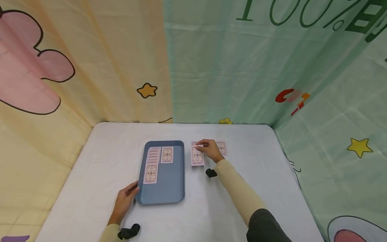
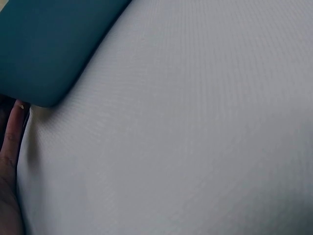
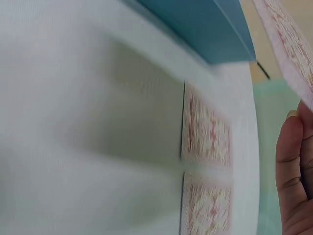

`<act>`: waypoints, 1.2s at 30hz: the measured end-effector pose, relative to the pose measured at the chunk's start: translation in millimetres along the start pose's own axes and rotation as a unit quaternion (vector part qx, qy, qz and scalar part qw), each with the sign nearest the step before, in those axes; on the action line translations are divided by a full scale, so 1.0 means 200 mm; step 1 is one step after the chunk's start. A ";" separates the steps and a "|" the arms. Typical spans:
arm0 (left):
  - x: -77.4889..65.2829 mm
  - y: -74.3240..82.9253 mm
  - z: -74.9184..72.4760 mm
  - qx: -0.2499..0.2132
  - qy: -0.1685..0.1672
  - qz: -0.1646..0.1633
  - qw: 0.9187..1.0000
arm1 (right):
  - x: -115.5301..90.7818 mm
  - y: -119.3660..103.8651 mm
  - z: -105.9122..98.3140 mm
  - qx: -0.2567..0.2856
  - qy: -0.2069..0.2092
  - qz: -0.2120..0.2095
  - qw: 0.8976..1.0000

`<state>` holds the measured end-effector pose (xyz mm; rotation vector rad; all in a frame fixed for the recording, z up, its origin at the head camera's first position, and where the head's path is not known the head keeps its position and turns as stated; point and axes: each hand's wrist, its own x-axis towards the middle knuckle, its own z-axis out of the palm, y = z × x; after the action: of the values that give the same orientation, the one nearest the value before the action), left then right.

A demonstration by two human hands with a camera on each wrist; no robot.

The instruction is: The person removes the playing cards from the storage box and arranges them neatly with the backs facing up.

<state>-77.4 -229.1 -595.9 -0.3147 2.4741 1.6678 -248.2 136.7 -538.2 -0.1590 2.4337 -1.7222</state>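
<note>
My right hand pinches a red-and-white patterned playing card between thumb and fingers. In the right wrist view that card is raised above the table, with its patterned back showing. Two more playing cards lie on the table beneath; the hand partly hides them in the head view. To the left is a blue-grey tray bearing an overlapping column of cards and a separate card stack beside it. My left hand holds the tray's left edge, fingertips and thumb at the rim.
A white cloth covers the table. Printed curtains hang behind it and along both sides. Black wrist devices are worn at both wrists.
</note>
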 end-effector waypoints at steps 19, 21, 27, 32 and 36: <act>0.00 0.01 -0.01 0.003 0.020 0.017 1.000 | 0.06 0.22 -0.49 0.022 0.124 0.094 0.988; 0.00 0.01 -0.01 0.004 0.017 0.008 1.000 | 0.06 0.24 -0.54 0.020 0.136 0.103 0.985; 0.00 0.02 0.00 0.003 0.003 -0.031 1.000 | 0.03 0.32 -0.66 -0.007 0.157 0.135 0.978; 0.00 0.01 0.00 -0.001 -0.001 -0.033 0.999 | 0.04 0.38 -0.70 -0.023 0.177 0.176 0.968; 0.00 0.00 0.00 0.004 0.005 -0.026 1.000 | 0.04 0.42 -0.71 -0.008 0.184 0.201 0.962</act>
<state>-78.3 -228.0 -595.6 -0.3843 2.4565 1.6382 -283.1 294.0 -571.0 0.6663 2.4843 -1.6572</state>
